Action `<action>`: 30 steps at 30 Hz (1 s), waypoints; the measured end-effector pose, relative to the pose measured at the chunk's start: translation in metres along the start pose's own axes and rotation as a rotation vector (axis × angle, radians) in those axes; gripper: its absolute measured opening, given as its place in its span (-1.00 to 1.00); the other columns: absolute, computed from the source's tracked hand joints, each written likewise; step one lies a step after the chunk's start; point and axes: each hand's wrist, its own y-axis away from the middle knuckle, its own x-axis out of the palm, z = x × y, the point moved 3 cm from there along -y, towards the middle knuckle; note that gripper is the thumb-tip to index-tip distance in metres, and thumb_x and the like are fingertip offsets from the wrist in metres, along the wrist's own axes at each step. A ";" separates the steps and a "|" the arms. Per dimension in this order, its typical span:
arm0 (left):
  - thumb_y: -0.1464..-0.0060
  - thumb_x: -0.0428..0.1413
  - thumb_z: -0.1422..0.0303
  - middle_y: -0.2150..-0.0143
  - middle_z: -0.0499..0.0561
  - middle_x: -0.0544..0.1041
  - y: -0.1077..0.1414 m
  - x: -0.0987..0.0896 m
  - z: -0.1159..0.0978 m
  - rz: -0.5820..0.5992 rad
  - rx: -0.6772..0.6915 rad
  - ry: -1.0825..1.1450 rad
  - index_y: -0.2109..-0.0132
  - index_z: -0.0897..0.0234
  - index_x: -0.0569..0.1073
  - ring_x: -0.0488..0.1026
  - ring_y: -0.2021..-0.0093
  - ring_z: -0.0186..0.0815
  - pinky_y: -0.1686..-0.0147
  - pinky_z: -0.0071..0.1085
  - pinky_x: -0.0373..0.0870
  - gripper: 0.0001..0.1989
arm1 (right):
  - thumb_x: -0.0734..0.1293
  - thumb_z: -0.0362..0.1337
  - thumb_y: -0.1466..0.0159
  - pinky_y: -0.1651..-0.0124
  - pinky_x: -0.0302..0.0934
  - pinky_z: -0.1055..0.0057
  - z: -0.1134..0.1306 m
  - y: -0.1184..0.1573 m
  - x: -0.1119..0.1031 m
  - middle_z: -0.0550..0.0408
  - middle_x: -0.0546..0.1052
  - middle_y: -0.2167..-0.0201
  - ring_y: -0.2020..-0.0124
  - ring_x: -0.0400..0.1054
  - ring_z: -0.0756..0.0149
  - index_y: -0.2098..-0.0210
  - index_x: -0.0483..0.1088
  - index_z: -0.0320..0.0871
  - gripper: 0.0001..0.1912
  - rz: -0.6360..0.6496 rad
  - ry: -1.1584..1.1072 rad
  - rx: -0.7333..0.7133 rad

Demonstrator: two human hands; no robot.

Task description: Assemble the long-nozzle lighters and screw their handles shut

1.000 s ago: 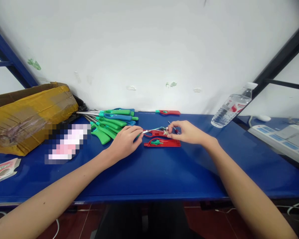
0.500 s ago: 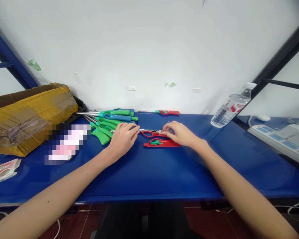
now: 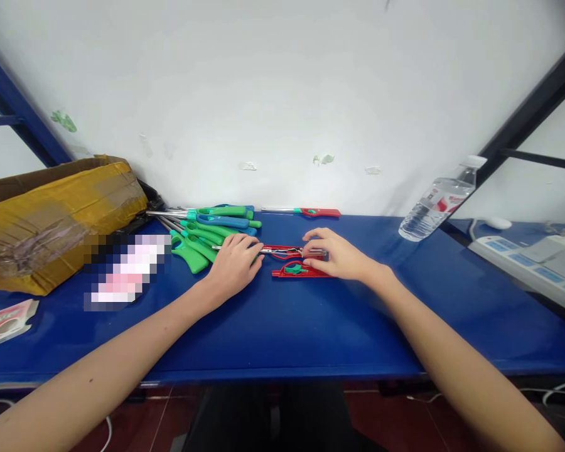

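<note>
An opened red gas lighter [image 3: 287, 251] lies between my hands on the blue table, its inner wires and silvery parts showing. My left hand [image 3: 235, 263] is closed over the lighter's metal tube at its left end, fingers together and pointing right. At the other end, my right hand [image 3: 339, 254] curls its thumb and fingers around the lighter's handle part, with a silvery piece showing between them. Just in front lies the other red casing half [image 3: 294, 270], holding a green trigger piece. My right fingers partly cover both red parts.
Several green and blue lighters [image 3: 216, 229] are piled left of my left hand. A red lighter [image 3: 317, 213] lies along the wall. A taped carton [image 3: 61, 226] stands left; a water bottle [image 3: 435, 204] and a white device [image 3: 537, 267] are right.
My right fingers have spread from a pinch on a small pale part and now curl around the handle end. The silvery piece there shows more clearly. My left hand has barely moved.
</note>
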 end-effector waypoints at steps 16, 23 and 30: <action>-0.29 0.01 0.34 -0.06 0.23 0.49 0.002 0.003 -0.004 0.075 0.073 0.114 -0.12 0.38 0.44 0.36 -0.12 -0.01 -0.16 -0.01 0.28 -0.67 | 0.35 -0.23 -0.30 -0.20 0.23 0.04 0.020 -0.003 0.011 -0.06 0.49 -0.04 -0.15 0.30 0.06 0.07 0.57 -0.03 -0.77 0.079 -0.006 -0.101; -0.29 0.01 0.33 -0.06 0.23 0.49 0.002 0.003 -0.005 0.090 0.073 0.104 -0.12 0.39 0.44 0.37 -0.11 -0.01 -0.15 -0.02 0.28 -0.66 | 0.30 -0.28 -0.34 -0.20 0.24 0.08 0.022 -0.004 0.014 -0.07 0.51 -0.01 -0.14 0.31 0.08 0.14 0.56 -0.10 -0.81 0.064 -0.020 -0.111; -0.29 0.03 0.33 -0.05 0.23 0.50 0.001 0.002 -0.006 0.074 0.074 0.103 -0.11 0.41 0.45 0.38 -0.10 -0.02 -0.14 -0.03 0.31 -0.66 | 0.21 -0.28 -0.41 -0.15 0.27 0.09 0.020 -0.007 0.015 -0.06 0.56 0.07 -0.05 0.37 0.12 0.14 0.55 -0.13 -0.73 -0.005 -0.029 -0.136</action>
